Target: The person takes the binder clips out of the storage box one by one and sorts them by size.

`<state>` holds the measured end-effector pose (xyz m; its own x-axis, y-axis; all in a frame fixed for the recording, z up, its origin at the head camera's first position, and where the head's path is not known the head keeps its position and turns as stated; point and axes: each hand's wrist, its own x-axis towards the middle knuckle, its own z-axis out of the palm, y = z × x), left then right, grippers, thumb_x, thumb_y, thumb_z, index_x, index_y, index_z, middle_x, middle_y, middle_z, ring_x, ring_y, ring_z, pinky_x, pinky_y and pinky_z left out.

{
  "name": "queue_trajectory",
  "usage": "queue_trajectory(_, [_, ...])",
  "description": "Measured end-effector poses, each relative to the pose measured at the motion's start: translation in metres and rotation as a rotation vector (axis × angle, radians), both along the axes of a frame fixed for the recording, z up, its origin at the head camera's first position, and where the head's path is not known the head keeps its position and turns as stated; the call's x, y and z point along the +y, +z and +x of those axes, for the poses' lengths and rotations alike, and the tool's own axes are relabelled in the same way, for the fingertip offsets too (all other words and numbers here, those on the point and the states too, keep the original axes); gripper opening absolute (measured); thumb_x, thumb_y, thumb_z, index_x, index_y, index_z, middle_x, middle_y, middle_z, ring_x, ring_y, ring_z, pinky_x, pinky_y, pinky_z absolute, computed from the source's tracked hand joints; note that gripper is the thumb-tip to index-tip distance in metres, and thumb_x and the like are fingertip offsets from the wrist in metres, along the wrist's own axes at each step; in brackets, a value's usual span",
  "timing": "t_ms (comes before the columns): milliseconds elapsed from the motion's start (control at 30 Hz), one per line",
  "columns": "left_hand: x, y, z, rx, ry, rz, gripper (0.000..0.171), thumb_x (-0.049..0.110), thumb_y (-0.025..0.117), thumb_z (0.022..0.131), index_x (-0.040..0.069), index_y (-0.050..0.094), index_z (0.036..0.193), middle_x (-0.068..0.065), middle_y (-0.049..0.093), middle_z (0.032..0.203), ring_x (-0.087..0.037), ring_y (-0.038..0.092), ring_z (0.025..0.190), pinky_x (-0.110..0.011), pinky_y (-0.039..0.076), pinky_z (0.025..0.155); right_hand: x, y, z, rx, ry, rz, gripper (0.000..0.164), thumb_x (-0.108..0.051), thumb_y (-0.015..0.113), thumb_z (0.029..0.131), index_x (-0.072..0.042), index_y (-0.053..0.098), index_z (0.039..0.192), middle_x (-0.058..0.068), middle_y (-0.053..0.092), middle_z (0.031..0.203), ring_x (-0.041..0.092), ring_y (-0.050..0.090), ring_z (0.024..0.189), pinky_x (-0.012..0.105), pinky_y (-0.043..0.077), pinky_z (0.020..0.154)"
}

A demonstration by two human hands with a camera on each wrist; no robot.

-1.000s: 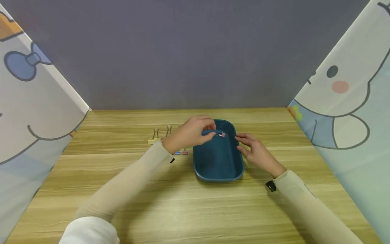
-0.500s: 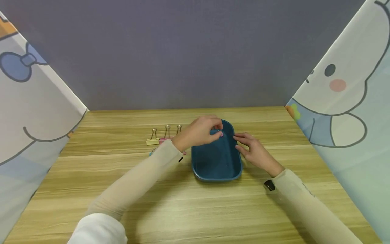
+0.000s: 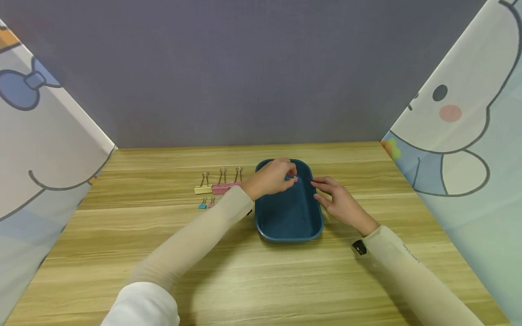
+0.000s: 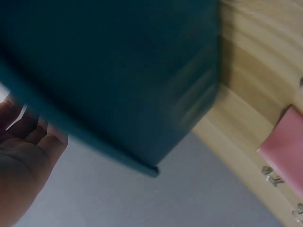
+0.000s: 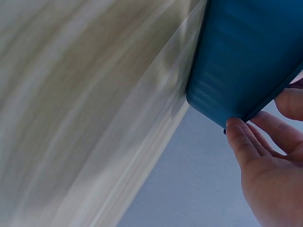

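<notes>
A dark blue rectangular tray (image 3: 289, 217) stands on the wooden table. Over its far end, my left hand (image 3: 275, 177) pinches a small pink binder clip (image 3: 295, 179) between thumb and index finger, low inside the tray. My left hand (image 4: 28, 161) shows beyond the tray rim in the left wrist view, where its fingertips are hidden. At the tray's right side, my right hand (image 3: 344, 206) holds the rim. In the right wrist view, some fingertips of this hand (image 5: 272, 175) lie against the outer wall of the tray (image 5: 241, 61) while others reach over the edge.
Left of the tray, large binder clips stand in a row, a yellow clip (image 3: 203, 189) beside a pink clip (image 3: 220, 189). In front are smaller ones, including a blue clip (image 3: 202, 206), partly hidden by my left sleeve. A grey wall panel (image 3: 253, 72) rises behind the table.
My left hand has moved right to the small pink clip in the tray, and its thumb and finger have closed together. My right hand stays at the rim.
</notes>
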<state>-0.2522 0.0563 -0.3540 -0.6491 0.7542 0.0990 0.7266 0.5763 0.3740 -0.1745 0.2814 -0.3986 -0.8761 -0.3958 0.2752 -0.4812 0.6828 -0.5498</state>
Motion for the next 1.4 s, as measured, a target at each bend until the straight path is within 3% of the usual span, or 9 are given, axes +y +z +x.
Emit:
queue_trajectory(167, [0.005, -0.009, -0.01, -0.046, 0.008, -0.065, 0.022, 0.017, 0.06, 0.092, 0.006, 0.064, 0.111, -0.006, 0.059, 0.106, -0.016, 0.057, 0.092, -0.029, 0.047, 0.08, 0.0, 0.001, 0.0, 0.003, -0.002, -0.007, 0.038, -0.004, 0.061, 0.092, 0.009, 0.054, 0.126, 0.018, 0.049, 0.13, 0.034, 0.048, 0.119, 0.047, 0.043, 0.092])
queue_trajectory(400, [0.011, -0.012, -0.017, -0.122, -0.001, -0.197, 0.033, 0.009, 0.052, 0.095, 0.005, 0.057, 0.127, -0.007, 0.056, 0.12, -0.019, 0.054, 0.11, -0.03, 0.043, 0.092, 0.0, 0.002, 0.001, 0.007, 0.001, -0.014, 0.037, -0.003, 0.061, 0.091, 0.009, 0.055, 0.125, 0.018, 0.05, 0.129, 0.034, 0.048, 0.119, 0.047, 0.042, 0.092])
queue_trajectory(767, [0.02, -0.017, -0.023, -0.138, 0.013, -0.31, 0.039, 0.008, 0.049, 0.095, 0.008, 0.051, 0.135, -0.006, 0.051, 0.128, -0.02, 0.047, 0.121, -0.029, 0.038, 0.099, -0.001, 0.003, 0.001, 0.021, 0.004, -0.017, 0.037, -0.003, 0.062, 0.091, 0.009, 0.055, 0.125, 0.018, 0.05, 0.129, 0.033, 0.048, 0.118, 0.047, 0.042, 0.092])
queue_trajectory(1067, [0.022, -0.02, -0.025, -0.23, -0.005, -0.501, 0.053, 0.011, 0.052, 0.096, 0.022, 0.038, 0.146, -0.001, 0.033, 0.149, -0.026, 0.026, 0.137, -0.038, 0.033, 0.103, -0.002, 0.003, 0.001, 0.001, -0.004, -0.006, 0.038, -0.004, 0.061, 0.092, 0.008, 0.054, 0.127, 0.017, 0.05, 0.13, 0.033, 0.048, 0.118, 0.046, 0.043, 0.091])
queue_trajectory(1233, [0.019, -0.022, -0.026, -0.233, -0.034, -0.544, 0.054, 0.011, 0.049, 0.098, 0.025, 0.034, 0.147, 0.002, 0.026, 0.153, -0.028, 0.017, 0.14, -0.042, 0.023, 0.109, -0.003, 0.004, 0.001, -0.003, -0.001, -0.004, 0.038, -0.004, 0.061, 0.091, 0.007, 0.054, 0.127, 0.017, 0.05, 0.13, 0.033, 0.048, 0.119, 0.047, 0.043, 0.092])
queue_trajectory(1400, [0.019, -0.022, -0.026, -0.229, -0.056, -0.565, 0.053, 0.014, 0.049, 0.098, 0.023, 0.032, 0.148, 0.003, 0.025, 0.153, -0.028, 0.015, 0.141, -0.043, 0.021, 0.11, -0.003, 0.004, 0.0, -0.015, -0.004, -0.009, 0.039, -0.004, 0.061, 0.091, 0.007, 0.054, 0.128, 0.016, 0.049, 0.131, 0.033, 0.047, 0.12, 0.047, 0.042, 0.093])
